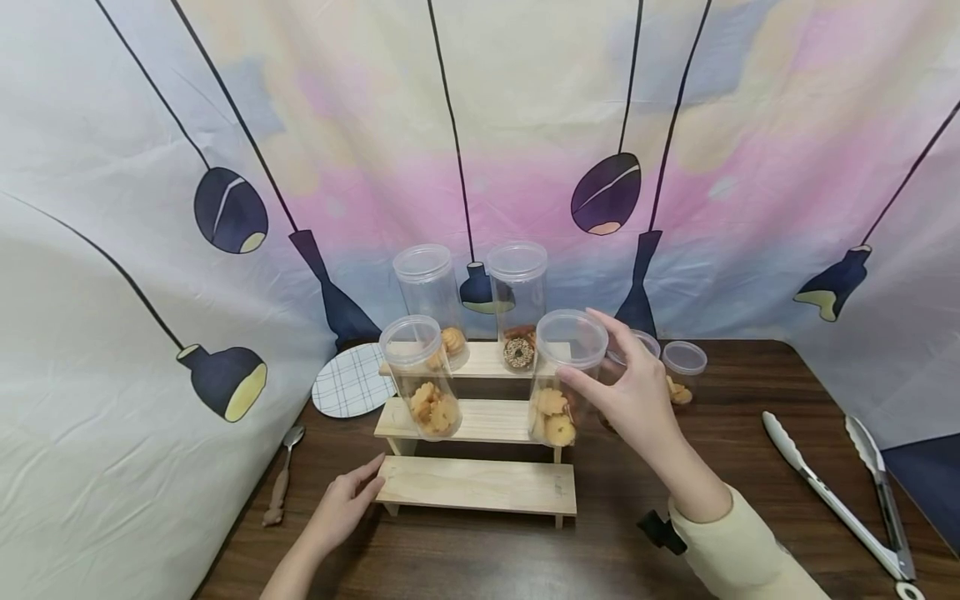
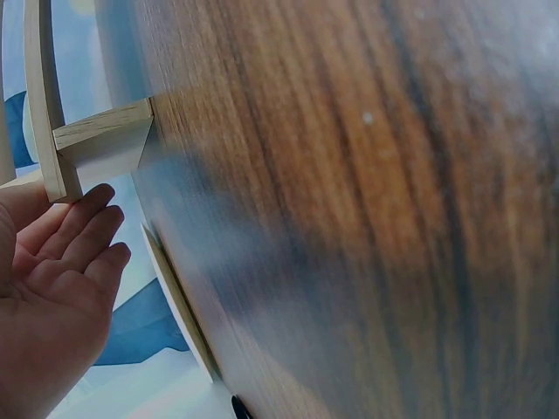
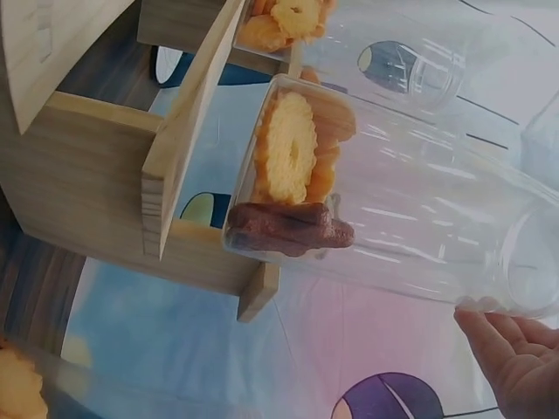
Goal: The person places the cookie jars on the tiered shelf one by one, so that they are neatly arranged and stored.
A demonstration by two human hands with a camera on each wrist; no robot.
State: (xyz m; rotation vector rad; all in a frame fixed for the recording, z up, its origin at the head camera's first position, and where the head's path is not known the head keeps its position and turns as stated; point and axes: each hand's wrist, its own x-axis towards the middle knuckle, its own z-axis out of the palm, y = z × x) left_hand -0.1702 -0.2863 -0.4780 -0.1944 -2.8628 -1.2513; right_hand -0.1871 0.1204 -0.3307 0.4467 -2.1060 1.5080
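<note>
My right hand (image 1: 637, 392) grips a clear plastic jar (image 1: 572, 379) near its lid, thumb on one side and fingers on the other. Inside the jar are pale cookies (image 3: 288, 148) and a dark brown piece (image 3: 288, 229). Its base is close to the right end of the middle tier (image 1: 487, 419) of a wooden stepped stand. At the left end of the bottom tier (image 1: 480, 485), my left hand (image 1: 341, 508) touches the wood with its fingertips, fingers loosely bent. Another cookie jar (image 1: 422, 375) stands on the middle tier's left.
Two jars, one left (image 1: 431, 292) and one right (image 1: 517, 292), occupy the top tier. Right of the stand is a shorter jar (image 1: 682, 371), with another lid partly behind my right hand. Tongs (image 1: 840, 500) lie far right; a spoon (image 1: 281, 479) and checked plate (image 1: 352, 382) are left.
</note>
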